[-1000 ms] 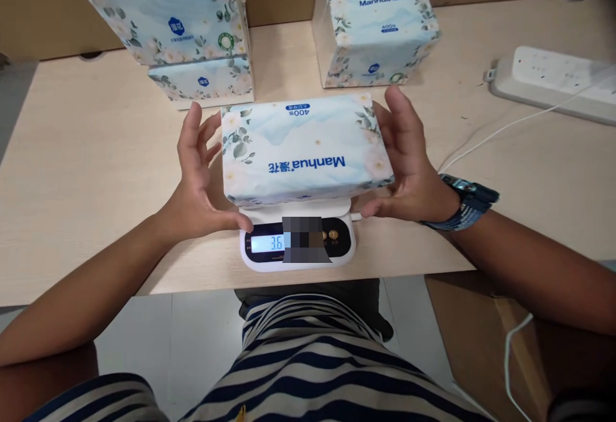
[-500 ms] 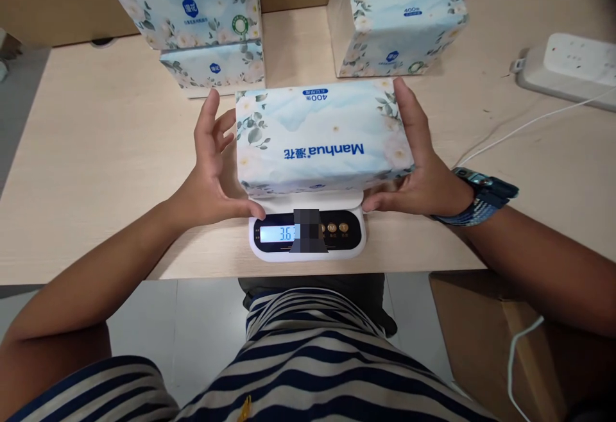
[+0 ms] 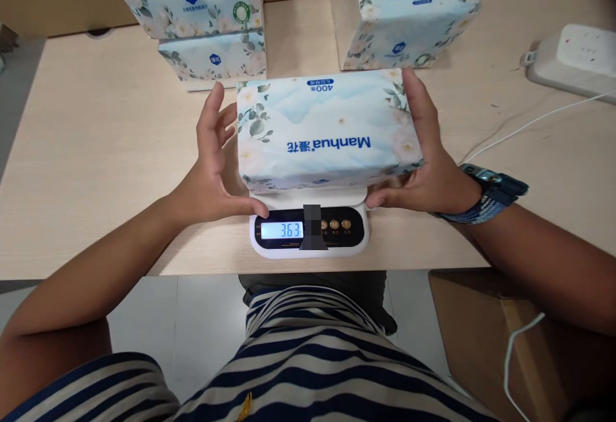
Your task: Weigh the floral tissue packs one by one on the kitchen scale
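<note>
A pack of tissues (image 3: 327,120), white and pale blue with flowers, lies upside down to me on a white kitchen scale (image 3: 269,250). The scale's lit display reads about 363; a dark blurred patch covers part of the panel. My left hand (image 3: 209,172) is open beside the pack's left end, its fingers spread and its thumb by the scale's front corner. At the right end my right hand (image 3: 423,165) is open too, with fingers stretched along the pack's side and thumb near the scale. Whether the right fingers touch the pack I cannot tell.
Stacked tissue packs (image 3: 212,56) stand at the back left, with another stack (image 3: 409,18) at the back right. A white power strip (image 3: 577,56) lies at the right with a thin white cable (image 3: 534,117). The table's front edge runs just below the scale.
The view has shifted, so the table things sit further right and higher. My right hand's fingers have come up along the pack's right side. The display's third digit now shows.
</note>
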`<action>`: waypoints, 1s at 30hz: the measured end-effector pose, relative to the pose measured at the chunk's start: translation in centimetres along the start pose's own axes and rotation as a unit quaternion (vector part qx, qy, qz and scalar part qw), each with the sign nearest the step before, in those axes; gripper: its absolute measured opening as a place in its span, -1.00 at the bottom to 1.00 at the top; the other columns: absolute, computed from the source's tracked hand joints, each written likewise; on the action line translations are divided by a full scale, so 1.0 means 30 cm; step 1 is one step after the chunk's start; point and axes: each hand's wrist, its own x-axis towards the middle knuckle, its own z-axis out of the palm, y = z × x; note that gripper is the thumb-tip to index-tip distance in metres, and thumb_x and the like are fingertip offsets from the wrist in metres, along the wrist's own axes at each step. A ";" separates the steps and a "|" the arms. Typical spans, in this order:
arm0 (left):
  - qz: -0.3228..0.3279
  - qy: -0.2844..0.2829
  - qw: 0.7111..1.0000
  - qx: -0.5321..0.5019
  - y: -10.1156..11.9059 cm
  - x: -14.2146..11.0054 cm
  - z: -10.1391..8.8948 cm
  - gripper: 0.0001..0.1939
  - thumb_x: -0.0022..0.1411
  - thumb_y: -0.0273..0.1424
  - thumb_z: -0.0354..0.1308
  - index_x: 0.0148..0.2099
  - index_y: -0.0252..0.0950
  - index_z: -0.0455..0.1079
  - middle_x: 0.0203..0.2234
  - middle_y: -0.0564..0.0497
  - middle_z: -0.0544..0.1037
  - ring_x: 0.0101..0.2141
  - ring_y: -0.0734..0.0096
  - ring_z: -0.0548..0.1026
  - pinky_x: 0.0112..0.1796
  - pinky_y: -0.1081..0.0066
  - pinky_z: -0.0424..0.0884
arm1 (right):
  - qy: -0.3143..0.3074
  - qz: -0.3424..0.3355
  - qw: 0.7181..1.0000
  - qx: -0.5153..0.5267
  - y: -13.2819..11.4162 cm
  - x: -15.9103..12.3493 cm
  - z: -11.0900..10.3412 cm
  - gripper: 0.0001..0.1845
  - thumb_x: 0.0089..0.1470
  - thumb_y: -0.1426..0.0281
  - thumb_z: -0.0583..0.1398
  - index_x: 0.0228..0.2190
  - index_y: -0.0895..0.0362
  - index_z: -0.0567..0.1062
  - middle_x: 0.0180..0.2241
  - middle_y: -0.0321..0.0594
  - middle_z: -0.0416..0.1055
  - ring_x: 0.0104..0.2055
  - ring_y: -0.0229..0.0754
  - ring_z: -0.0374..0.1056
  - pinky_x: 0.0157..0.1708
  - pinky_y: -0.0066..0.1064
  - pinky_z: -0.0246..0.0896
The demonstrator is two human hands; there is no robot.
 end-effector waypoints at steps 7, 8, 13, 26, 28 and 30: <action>0.016 -0.011 1.000 -0.024 -0.012 -0.009 -0.003 0.48 -0.02 0.42 0.40 0.59 0.32 -0.56 0.61 0.06 -0.33 0.60 -0.35 -0.16 0.47 -0.47 0.04 | 0.020 0.030 0.999 0.017 -0.011 -0.002 0.007 0.49 -0.09 -0.23 0.50 0.52 -0.53 -0.32 0.65 -0.63 -0.31 0.67 0.10 -0.18 0.64 0.08 -0.10; 0.018 -0.010 0.999 -0.025 -0.016 -0.012 -0.004 0.51 -0.05 0.41 0.42 0.60 0.31 -0.55 0.61 0.07 -0.35 0.60 -0.37 -0.18 0.48 -0.47 0.04 | 0.015 0.036 0.999 0.013 -0.008 -0.005 0.004 0.56 -0.16 -0.23 0.53 0.53 -0.50 -0.35 0.65 -0.58 -0.32 0.68 0.13 -0.19 0.64 0.09 -0.10; 0.012 0.003 1.000 -0.026 -0.027 -0.023 -0.003 0.55 -0.15 0.47 0.41 0.61 0.31 -0.51 0.61 0.05 -0.37 0.59 -0.43 -0.19 0.47 -0.51 0.01 | -0.009 0.040 0.999 -0.011 0.004 -0.011 -0.009 0.72 -0.30 -0.24 0.57 0.52 -0.46 -0.43 0.66 -0.50 -0.34 0.67 0.21 -0.18 0.63 0.18 -0.13; -0.010 -0.021 0.999 -0.024 0.003 -0.023 -0.007 0.50 -0.03 0.37 0.44 0.59 0.31 -0.57 0.62 0.12 -0.43 0.61 -0.32 -0.20 0.50 -0.39 0.05 | 0.015 0.040 0.999 -0.001 -0.012 -0.010 -0.005 0.59 -0.22 -0.21 0.56 0.53 -0.52 -0.29 0.65 -0.62 -0.35 0.68 0.12 -0.18 0.66 0.08 -0.20; 0.007 -0.016 1.000 -0.026 0.002 -0.018 -0.007 0.54 -0.07 0.36 0.48 0.60 0.29 -0.54 0.62 0.09 -0.36 0.61 -0.32 -0.17 0.49 -0.39 0.09 | 0.023 0.055 0.998 -0.006 -0.012 -0.015 -0.004 0.60 -0.25 -0.25 0.55 0.53 -0.51 -0.28 0.65 -0.61 -0.32 0.68 0.14 -0.20 0.66 0.12 -0.28; -0.006 -0.008 0.999 -0.031 0.007 -0.011 -0.008 0.53 -0.09 0.34 0.50 0.59 0.34 -0.53 0.62 0.10 -0.26 0.60 -0.28 -0.09 0.48 -0.36 0.16 | 0.026 0.066 0.997 -0.012 -0.013 -0.018 -0.002 0.64 -0.30 -0.28 0.55 0.53 -0.49 -0.30 0.65 -0.60 -0.30 0.68 0.17 -0.22 0.67 0.14 -0.34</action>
